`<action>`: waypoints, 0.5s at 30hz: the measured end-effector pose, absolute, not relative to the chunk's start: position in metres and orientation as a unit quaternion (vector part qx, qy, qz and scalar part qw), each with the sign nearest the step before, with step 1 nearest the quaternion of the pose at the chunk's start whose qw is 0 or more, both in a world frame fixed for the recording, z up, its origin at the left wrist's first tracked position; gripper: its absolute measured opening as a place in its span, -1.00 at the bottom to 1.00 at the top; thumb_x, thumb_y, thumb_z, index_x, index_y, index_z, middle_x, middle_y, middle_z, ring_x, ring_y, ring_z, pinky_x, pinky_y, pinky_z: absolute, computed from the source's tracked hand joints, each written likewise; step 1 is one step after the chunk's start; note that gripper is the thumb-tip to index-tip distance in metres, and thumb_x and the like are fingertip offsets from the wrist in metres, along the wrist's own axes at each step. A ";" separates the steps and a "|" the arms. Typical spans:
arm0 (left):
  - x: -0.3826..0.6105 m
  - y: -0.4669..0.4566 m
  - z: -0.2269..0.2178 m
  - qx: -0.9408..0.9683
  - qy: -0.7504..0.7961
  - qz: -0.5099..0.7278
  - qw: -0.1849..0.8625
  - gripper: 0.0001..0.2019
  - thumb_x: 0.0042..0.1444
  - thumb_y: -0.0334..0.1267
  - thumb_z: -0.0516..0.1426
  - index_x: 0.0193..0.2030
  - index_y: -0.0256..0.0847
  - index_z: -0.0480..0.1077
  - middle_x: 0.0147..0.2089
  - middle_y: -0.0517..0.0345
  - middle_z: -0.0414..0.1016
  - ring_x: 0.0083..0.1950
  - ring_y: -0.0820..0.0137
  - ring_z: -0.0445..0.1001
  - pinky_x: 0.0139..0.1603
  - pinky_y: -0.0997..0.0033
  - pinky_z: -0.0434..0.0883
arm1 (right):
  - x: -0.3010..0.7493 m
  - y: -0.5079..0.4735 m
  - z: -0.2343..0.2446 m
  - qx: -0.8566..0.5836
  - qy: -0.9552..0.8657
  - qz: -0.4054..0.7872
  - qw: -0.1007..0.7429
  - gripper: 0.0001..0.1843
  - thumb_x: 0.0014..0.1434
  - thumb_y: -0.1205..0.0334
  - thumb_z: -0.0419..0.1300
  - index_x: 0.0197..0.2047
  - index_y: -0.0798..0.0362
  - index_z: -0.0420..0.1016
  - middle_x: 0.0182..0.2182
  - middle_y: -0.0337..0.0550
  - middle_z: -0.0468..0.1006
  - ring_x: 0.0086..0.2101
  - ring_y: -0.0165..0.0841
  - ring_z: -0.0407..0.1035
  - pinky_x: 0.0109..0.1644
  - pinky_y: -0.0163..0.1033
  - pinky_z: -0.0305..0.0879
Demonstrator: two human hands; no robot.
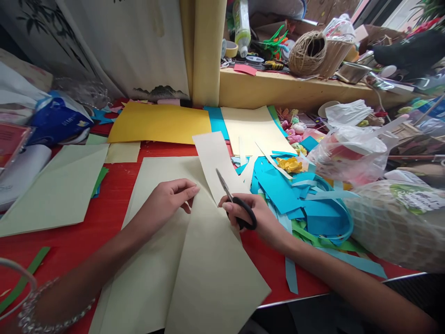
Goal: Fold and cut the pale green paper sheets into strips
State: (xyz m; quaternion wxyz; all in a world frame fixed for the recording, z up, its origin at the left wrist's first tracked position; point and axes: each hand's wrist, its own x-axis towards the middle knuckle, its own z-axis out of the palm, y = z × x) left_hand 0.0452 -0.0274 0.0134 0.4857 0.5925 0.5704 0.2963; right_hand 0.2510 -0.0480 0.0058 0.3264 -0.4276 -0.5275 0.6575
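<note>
My left hand (175, 195) pinches the top edge of a cream sheet of paper (212, 273), which hangs down over the front of the table. Black-handled scissors (245, 214) sit in my right hand (259, 211), their blades (224, 183) pointing up and away to the left. The fingertips of that hand also touch the sheet's upper right edge. Behind the blades lies a narrower pale piece of paper (215, 160). Under my left hand more large cream sheets (149, 260) rest on the red table (86, 253).
Blue paper scraps and strips (285, 185) heap up on the right, beside a net-wrapped bundle (396, 222). Yellow card (160, 123) lies at the back. Another cream stack (52, 185) is at left. A cluttered shelf (295, 88) holds a twine ball (308, 55).
</note>
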 end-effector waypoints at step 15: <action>-0.011 0.017 -0.009 0.603 0.698 0.317 0.220 -0.61 0.13 -0.11 0.00 0.07 -0.20 0.26 -0.20 0.04 0.42 -0.24 0.30 0.40 -0.31 0.32 0.36 | 0.305 -0.001 0.020 -0.615 -0.682 0.220 0.329 -0.37 0.12 0.10 0.16 0.22 0.05 0.10 -0.16 -0.04 0.44 -0.16 -0.22 0.35 -0.13 -0.13 0.32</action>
